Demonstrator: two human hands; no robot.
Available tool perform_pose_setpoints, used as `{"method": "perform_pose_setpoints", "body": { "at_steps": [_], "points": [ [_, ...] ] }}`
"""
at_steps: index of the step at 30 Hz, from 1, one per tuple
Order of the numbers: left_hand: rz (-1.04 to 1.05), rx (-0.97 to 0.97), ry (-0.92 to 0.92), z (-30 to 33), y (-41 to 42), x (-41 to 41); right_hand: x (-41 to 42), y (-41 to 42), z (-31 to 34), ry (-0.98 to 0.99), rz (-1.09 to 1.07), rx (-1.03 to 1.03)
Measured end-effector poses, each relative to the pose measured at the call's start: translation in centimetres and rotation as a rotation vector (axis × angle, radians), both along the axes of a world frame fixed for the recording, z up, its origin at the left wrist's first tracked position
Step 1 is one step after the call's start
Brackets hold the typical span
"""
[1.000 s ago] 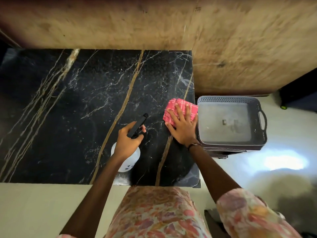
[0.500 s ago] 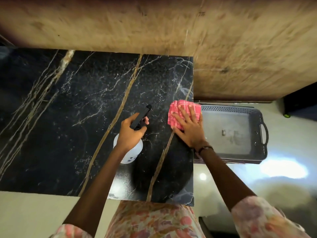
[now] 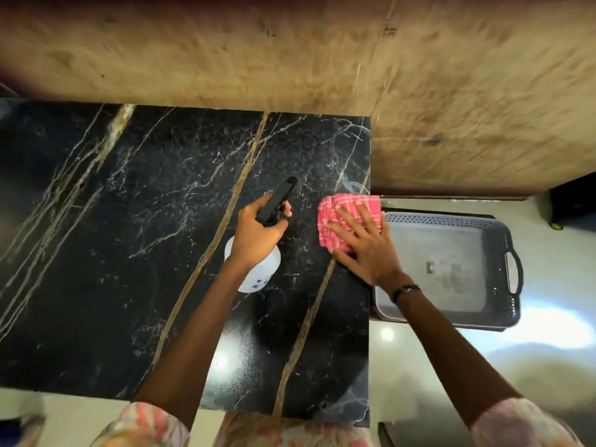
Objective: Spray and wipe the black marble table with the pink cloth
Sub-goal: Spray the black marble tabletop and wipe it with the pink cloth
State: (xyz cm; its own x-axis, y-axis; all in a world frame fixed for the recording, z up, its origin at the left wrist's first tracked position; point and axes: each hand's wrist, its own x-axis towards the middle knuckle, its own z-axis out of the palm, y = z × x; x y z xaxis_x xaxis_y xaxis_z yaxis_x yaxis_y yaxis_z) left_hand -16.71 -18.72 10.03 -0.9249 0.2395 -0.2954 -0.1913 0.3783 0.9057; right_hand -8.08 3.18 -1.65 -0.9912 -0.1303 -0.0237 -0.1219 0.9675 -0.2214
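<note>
The black marble table (image 3: 135,259), veined in gold and white, fills the left and middle of the view. My left hand (image 3: 256,232) grips a white spray bottle (image 3: 258,272) by its black trigger head, nozzle aimed away from me over the table. My right hand (image 3: 364,245) lies flat, fingers spread, on a folded pink checked cloth (image 3: 338,209) at the table's right edge. Fine droplets speckle the marble beyond the nozzle.
A grey plastic basket (image 3: 503,272) with a handle stands on the floor just right of the table, touching its edge. A brown wall (image 3: 290,59) runs along the table's far side. Pale glossy floor (image 3: 532,366) lies to the right.
The view has shifted, so the table appears lower and closer. My right hand and cloth have slid slightly toward the table's right edge; my left hand still holds the bottle in the same pose.
</note>
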Motion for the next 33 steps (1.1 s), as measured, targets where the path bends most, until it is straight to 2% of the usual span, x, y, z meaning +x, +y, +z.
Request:
{"method": "perform_pose_setpoints", "body": {
  "at_steps": [4, 6, 10, 14, 17, 21, 28, 33],
  "points": [
    [-0.001, -0.003, 0.000, -0.4, 0.6, -1.0, -7.2, -0.4, 0.6, -0.038, -0.199, -0.042],
    [0.008, 0.000, 0.002, -0.4, 0.8, -1.5, -10.1, -2.5, 0.6, -0.098, -0.220, -0.019],
    [0.026, -0.026, 0.002, -0.3, 1.5, -2.6, -10.0, -5.1, 0.5, -0.083, -0.023, 0.000],
    [-0.002, 0.002, -0.002, -0.3, 1.7, -3.7, -5.7, -1.1, -0.4, 0.025, 0.160, 0.015],
    [-0.006, 0.013, 0.026, -0.6, 1.7, -4.1, -6.1, 1.4, -0.5, 0.051, 0.072, 0.008],
    [-0.053, 0.005, 0.074, -0.9, 1.6, -3.9, -11.6, 0.3, 0.1, -0.015, -0.028, -0.039],
    [-0.033, 0.010, 0.104, -1.2, 1.6, -3.8, -21.2, -3.3, 0.3, -0.107, 0.052, 0.003],
    [0.008, 0.074, 0.067, -0.7, 0.9, -4.2, -23.7, -4.8, 0.8, -0.136, 0.057, 0.001]
  ]
}}
